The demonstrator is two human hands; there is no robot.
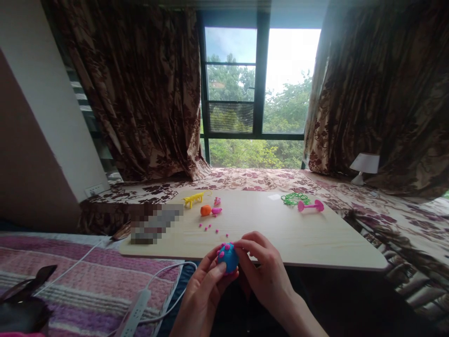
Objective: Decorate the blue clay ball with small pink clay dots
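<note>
We see daylight coming through the window point(263, 93), its right pane point(293, 56) glaring white at the top. The floral curtains point(150, 93) either side of the window look dim. Below it, a pale wooden tabletop point(259, 210) shows a soft sheen; below-left, a pixelated patch point(156, 223). Edges farthest from the window look stretched.

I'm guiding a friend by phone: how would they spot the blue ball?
Find the pale table below the window. At its near edge, the left hand holds the blue ball. Blue and studded with pink lumps, it stands apart from the plain orange lump beyond.
</note>
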